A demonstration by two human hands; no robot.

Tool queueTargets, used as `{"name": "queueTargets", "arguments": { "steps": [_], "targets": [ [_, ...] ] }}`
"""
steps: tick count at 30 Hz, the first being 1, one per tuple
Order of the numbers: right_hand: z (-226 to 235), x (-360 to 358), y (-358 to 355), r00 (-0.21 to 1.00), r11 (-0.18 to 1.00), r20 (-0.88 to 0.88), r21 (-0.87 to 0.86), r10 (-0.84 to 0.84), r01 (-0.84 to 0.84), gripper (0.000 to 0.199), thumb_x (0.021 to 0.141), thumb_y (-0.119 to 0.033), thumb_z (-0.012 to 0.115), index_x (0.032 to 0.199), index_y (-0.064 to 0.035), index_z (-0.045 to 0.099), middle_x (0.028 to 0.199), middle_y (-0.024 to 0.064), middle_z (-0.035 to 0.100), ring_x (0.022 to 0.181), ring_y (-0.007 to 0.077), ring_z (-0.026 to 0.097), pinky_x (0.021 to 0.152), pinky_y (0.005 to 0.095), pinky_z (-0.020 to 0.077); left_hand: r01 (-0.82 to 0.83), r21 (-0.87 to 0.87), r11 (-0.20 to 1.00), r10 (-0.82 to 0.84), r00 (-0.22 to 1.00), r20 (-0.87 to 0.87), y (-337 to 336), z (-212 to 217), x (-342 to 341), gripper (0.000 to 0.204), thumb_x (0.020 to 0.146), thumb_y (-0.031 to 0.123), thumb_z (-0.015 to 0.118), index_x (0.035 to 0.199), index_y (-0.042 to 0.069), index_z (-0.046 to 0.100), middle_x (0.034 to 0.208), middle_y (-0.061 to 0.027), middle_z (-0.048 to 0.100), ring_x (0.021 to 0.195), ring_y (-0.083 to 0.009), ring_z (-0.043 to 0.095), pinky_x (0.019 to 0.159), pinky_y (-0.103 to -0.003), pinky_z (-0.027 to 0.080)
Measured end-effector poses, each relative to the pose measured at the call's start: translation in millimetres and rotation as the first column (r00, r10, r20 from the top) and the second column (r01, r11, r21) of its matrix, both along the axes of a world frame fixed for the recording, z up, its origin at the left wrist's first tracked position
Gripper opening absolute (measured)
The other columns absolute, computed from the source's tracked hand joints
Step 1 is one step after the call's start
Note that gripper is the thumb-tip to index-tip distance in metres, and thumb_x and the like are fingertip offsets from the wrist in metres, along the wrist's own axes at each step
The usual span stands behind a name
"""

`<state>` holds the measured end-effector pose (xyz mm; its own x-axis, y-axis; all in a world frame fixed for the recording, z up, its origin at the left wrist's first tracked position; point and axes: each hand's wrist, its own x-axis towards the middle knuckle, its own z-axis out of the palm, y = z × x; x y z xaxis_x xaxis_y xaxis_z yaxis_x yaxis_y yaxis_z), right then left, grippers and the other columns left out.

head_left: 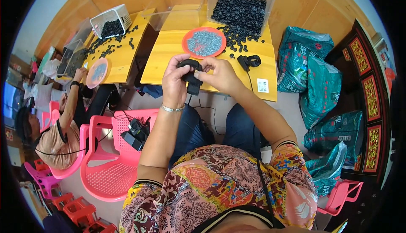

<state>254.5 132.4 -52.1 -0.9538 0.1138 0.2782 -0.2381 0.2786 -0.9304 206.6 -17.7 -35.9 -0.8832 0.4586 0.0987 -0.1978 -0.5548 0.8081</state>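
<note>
Both hands meet over the near edge of the yellow table [165, 70], holding a black strap device [193, 89] from which a thin cable hangs. My left hand [172, 77] grips its left side, with the thumb laid across it. From the right, my right hand [220, 75] pinches the band between thumb and fingers. Just beyond them sits a red-rimmed round tray [185, 42] filled with small silvery metal pieces. A similar black strap device [249, 62], also with a cable, lies on the table to the right.
A clear plastic bin [270, 4] of black oval parts spills onto the table. Green sacks [296, 68] stand at right. A pink chair [110, 182] holding black devices [136, 133] is at left. Another person [61, 142] sits at a second table [122, 66].
</note>
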Motion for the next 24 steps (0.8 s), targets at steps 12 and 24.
{"name": "queueTargets", "arguments": {
  "steps": [12,24],
  "targets": [
    [4,-9,12,1.0,0.904,-0.024,-0.428,0.008,-0.018,0.009,0.076,-0.009,0.059,0.074,-0.0016,0.055,0.067,0.0014,0.057,0.061,0.0064,0.051,0.057,0.0229,0.041,0.105,-0.145,0.984,-0.111,0.993,-0.029,-13,-7,-10,0.034,0.069,-0.005,0.053,0.102,0.002,0.051,0.071,-0.0038,0.056,0.062,-0.0125,0.054,0.063,-0.022,0.043],
    [-8,-28,21,0.995,0.979,0.091,-0.196,-0.038,0.055,0.01,0.079,-0.008,0.064,0.079,-0.0052,0.055,0.067,-0.0028,0.055,0.057,0.0019,0.047,0.05,0.0179,0.0371,-0.439,-0.188,0.878,0.348,0.857,-0.379,-13,-3,15,0.026,0.081,0.012,0.046,0.097,-0.004,0.059,0.093,-0.01,0.062,0.09,-0.0175,0.057,0.083,-0.028,0.042]
  ]
}}
